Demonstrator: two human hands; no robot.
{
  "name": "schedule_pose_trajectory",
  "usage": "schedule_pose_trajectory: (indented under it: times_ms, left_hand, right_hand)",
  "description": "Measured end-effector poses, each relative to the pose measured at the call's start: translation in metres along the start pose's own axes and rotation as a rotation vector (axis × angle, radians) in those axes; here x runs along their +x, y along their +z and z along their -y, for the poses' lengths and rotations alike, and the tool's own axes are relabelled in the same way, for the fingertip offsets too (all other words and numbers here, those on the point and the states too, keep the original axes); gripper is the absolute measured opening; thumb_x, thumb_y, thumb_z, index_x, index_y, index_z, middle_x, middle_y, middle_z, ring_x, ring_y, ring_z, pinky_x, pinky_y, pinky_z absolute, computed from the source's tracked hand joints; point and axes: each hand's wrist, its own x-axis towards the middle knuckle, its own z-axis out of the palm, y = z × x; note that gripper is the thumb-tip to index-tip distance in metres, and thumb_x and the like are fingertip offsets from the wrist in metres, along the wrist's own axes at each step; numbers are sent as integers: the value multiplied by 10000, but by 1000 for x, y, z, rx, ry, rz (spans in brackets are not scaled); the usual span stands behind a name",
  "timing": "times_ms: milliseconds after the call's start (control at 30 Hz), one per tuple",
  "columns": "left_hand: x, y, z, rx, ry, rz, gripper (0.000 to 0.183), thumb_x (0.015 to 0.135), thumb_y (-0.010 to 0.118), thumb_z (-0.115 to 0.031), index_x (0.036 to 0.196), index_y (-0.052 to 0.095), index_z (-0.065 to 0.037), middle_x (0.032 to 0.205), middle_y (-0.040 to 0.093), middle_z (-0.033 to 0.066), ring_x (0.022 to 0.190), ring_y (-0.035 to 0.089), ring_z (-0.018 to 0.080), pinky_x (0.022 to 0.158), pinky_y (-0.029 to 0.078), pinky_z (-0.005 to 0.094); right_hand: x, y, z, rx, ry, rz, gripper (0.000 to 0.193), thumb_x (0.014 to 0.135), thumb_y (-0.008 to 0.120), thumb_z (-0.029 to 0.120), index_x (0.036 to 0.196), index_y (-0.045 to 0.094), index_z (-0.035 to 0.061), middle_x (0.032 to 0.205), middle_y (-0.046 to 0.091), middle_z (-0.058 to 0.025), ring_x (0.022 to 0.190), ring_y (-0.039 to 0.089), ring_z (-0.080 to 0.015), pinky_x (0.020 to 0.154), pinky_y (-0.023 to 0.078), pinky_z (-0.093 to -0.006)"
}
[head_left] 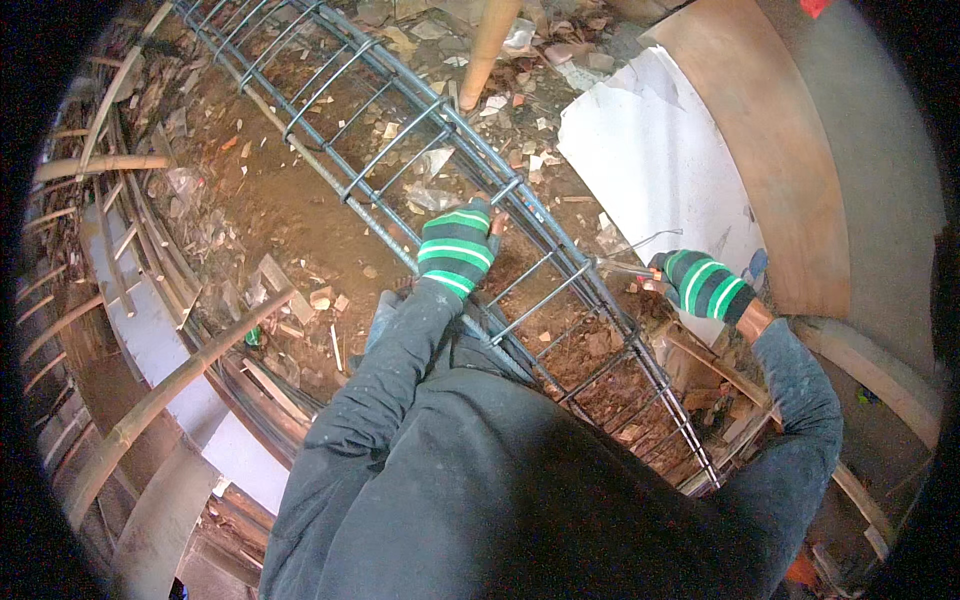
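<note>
A long rebar cage (590, 285) of blue-grey bars and stirrups runs diagonally from the far left to the near right, in front of my body. My left hand (457, 250), in a green striped glove, is closed around a cross bar at the middle of the cage. Beyond the cage's right side, my right hand (703, 284) wears a matching glove and grips pliers (630, 268) with orange-red handles. The jaws of the pliers point left, at the cage's outer long bar. Close by, a thin bent wire (655, 240) sticks out to the right.
A wooden pole (488, 50) stands beyond the cage. White board (655, 140) and a curved-looking plywood sheet (765, 130) lie at the right. Rubble and broken tile cover the brown dirt (270, 190). A bamboo pole (190, 370) and loose timber lie at the left.
</note>
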Motion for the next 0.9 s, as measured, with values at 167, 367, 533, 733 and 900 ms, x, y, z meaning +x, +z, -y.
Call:
schedule_pose_trajectory:
  times_ms: [167, 367, 533, 733, 900]
  left_hand:
    - [-1, 4, 1, -18, -26, 7, 315, 948, 659, -364, 1010, 624, -57, 723, 639, 187, 663, 639, 411, 590, 482, 524]
    - [-1, 3, 3, -57, -12, 10, 322, 922, 703, -334, 1038, 622, -45, 760, 652, 188, 691, 660, 387, 619, 519, 493]
    - [-3, -5, -5, -133, 53, -155, 693, 783, 844, -448, 1236, 583, 7, 1140, 623, 245, 1057, 619, 440, 878, 522, 495]
    - [-2, -29, -24, -135, 415, -369, 734, 682, 910, -427, 1253, 612, -75, 1174, 636, 139, 1061, 605, 350, 944, 424, 489]
    - [32, -25, -83, -310, 572, 86, 970, 669, 904, -522, 1405, 523, -18, 1280, 625, 218, 1183, 594, 397, 1032, 438, 483]
  right_hand:
    - [-11, 41, -4, 1, -34, -282, 206, 928, 689, 228, 965, 642, 31, 822, 649, -219, 781, 635, -436, 685, 493, -520]
    - [-17, 66, 5, 79, 52, -401, 155, 937, 664, 190, 973, 641, 41, 830, 644, -220, 762, 633, -436, 656, 487, -515]
    - [-12, 26, -1, 61, -35, -161, 314, 970, 641, 334, 920, 657, 24, 763, 642, -235, 750, 612, -457, 694, 472, -541]
    - [3, -38, -1, 529, 160, 427, 392, 940, 705, 429, 908, 735, 40, 628, 677, -35, 530, 643, -127, 520, 522, -308]
    - [-5, -59, 7, 431, 80, 415, 363, 862, 794, 340, 964, 727, -2, 702, 717, -76, 575, 692, -153, 548, 564, -299]
